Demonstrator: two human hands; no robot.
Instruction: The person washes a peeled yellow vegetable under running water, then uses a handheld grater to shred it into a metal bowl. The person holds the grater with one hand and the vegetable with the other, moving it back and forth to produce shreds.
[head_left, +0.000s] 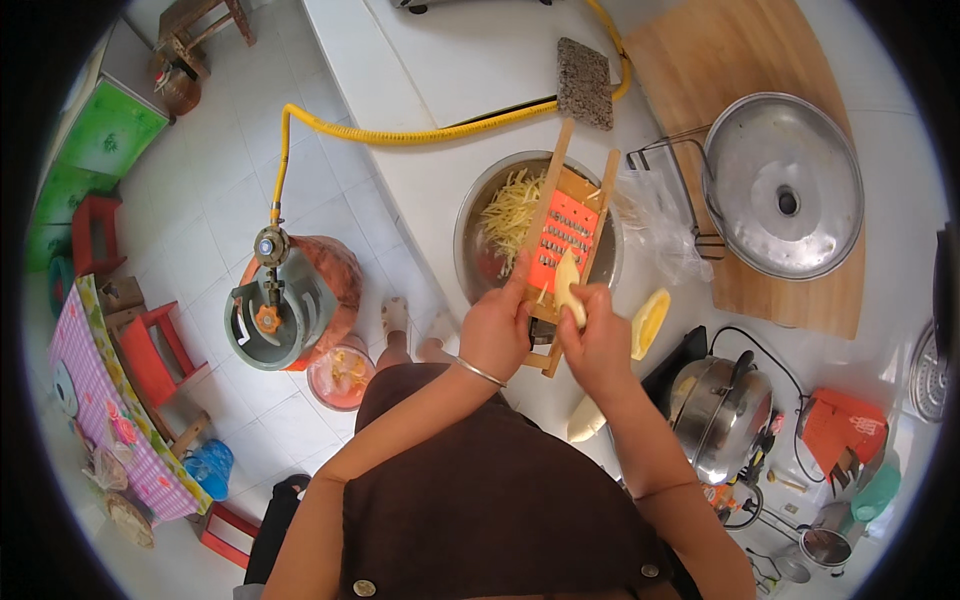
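A mandoline-style grater in a wooden frame (555, 180), with an orange plate and rows of metal teeth, slants across a stainless steel bowl (463, 255). My left hand (495, 330) grips the left rail of its frame near the lower end. In my right hand (598, 330) is a peeled, pale yellow piece of vegetable (568, 281), its tip against the lower teeth. Pale yellow shreds (514, 210) lie in the bowl, and a few cling to the grater. A cut, hollowed yellow piece (649, 324) rests right of my right hand. Another pale piece (585, 420) is partly hidden by my right forearm.
A clear plastic bag (660, 225) and a wire rack (694, 217) are right of the bowl. A metal lid (784, 187) lies on a wooden board (787, 315). A lidded pot (720, 412) stands nearer. Yellow hose (420, 137) crosses the counter to a gas cylinder (322, 300).
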